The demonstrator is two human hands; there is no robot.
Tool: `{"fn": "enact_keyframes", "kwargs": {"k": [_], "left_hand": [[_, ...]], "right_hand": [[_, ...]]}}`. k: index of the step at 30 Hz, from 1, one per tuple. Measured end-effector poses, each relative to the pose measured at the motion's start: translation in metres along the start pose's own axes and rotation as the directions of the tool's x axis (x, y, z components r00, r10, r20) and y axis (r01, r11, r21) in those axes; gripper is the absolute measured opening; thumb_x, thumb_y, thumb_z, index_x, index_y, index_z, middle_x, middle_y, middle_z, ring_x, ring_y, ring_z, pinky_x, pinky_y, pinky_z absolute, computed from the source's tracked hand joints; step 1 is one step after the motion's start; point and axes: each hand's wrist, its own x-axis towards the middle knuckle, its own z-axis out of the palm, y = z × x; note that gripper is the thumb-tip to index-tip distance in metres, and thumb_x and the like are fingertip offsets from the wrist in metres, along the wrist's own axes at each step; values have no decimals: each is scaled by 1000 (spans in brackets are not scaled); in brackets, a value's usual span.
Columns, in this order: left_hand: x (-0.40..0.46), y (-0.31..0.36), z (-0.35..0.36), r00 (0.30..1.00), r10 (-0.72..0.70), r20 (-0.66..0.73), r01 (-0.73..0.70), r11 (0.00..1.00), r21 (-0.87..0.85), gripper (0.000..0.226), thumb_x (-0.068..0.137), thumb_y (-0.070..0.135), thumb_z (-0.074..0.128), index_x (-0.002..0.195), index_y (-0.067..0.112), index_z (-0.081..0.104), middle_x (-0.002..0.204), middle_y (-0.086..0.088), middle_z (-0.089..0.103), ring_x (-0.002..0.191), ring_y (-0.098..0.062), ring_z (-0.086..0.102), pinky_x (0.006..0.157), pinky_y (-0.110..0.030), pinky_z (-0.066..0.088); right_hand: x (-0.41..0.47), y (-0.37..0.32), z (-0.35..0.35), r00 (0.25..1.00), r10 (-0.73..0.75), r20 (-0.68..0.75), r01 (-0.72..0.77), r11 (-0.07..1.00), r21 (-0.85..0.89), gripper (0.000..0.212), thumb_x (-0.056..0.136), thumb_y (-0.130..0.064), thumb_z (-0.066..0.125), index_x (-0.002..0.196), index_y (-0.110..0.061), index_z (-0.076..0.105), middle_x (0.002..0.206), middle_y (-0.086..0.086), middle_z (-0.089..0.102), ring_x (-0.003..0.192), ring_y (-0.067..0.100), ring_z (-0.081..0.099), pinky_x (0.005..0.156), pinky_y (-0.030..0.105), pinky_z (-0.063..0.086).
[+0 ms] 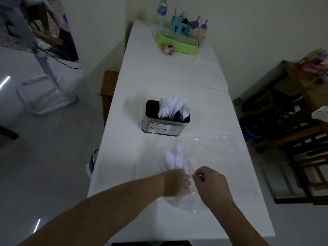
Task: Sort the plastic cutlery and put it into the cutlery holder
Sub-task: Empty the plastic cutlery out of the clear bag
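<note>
- Both hands are gripping the clear bag [186, 174] – left hand [175, 182] bunching, right hand [211, 183] pinching.
- The spoons [174, 158] inside are probably light, stiff and slippery; the handles seem safest for the holder [166, 124].

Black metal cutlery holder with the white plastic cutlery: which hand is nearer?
Left, marginally. The left hand sits almost straight in front of the black metal cutlery holder; the right hand is level with it but further right. Neither touches it.

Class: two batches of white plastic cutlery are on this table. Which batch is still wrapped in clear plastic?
The batch nearest the person, gripped by both hands. The other batch stands unwrapped in the cutlery holder farther up the table.
</note>
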Motion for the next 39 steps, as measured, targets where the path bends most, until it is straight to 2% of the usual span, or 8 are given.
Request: {"fn": "enact_keyframes", "kwargs": {"k": [4, 9, 13, 19, 27, 33, 39], "left_hand": [[-6, -1, 8, 1000, -16, 6, 16, 999, 30, 12, 94, 8, 52, 93, 16, 60, 95, -2, 61, 92, -24, 54, 89, -40, 45], [-8, -2, 14, 1000, -12, -9, 12, 1000, 2, 20, 96, 1, 41, 93, 12, 58, 95, -6, 59, 94, -28, 53, 88, -40, 45], [-14, -6, 18, 1000, 5, 5, -5, 1000, -18, 10, 93, 5, 56, 87, 13, 57, 89, -4, 57, 92, -26, 52, 85, -38, 47], [-14, -10, 11, 998, -22, 56, 19, 999, 47, 11, 85, 16, 69, 87, 21, 60, 84, 3, 59, 82, -21, 54, 82, -36, 47], [-16, -22, -3, 987, 32, 157, -51, 992, 116, 16, 83, 18, 68, 73, 27, 61, 74, 8, 58, 74, -18, 55, 81, -31, 46], [-17, -26, -9, 965, 87, 248, -113, 989, 94, 19, 82, 14, 72, 72, 26, 62, 71, 7, 59, 71, -17, 57, 82, -32, 46], [-20, -33, -20, 957, 121, 265, -142, 988, 59, 17, 83, 15, 72, 77, 24, 59, 71, 6, 59, 72, -17, 55, 80, -32, 45]], "right_hand": [[3, -1, -1, 1000, 1, -2, -1, 1000, -9, 12, 92, -28, 58, 89, -21, 67, 76, -3, 69, 72, 16, 63, 68, 28, 50], [3, -3, 1, 1000, -8, 5, 8, 999, -34, 13, 93, -30, 58, 90, -20, 67, 78, -1, 70, 76, 19, 64, 72, 31, 51], [2, -3, 1, 1000, -24, 3, 24, 998, -58, 15, 94, -31, 56, 94, -20, 67, 82, 0, 72, 78, 20, 65, 74, 32, 53], [2, -1, 0, 999, -44, -6, 43, 996, -75, 16, 96, -31, 55, 96, -20, 67, 83, -2, 71, 78, 17, 65, 74, 30, 53], [4, -3, 3, 998, -62, -6, 61, 993, -98, 17, 96, -32, 53, 96, -20, 65, 88, -1, 72, 84, 20, 65, 75, 31, 51], [6, -5, 9, 997, -79, -4, 78, 992, -99, 17, 96, -31, 53, 97, -19, 66, 88, 1, 72, 85, 22, 65, 75, 32, 51], [11, -5, 13, 995, -94, -8, 93, 988, -124, 18, 96, -32, 52, 98, -19, 65, 89, 0, 72, 86, 22, 65, 75, 32, 51]]}}
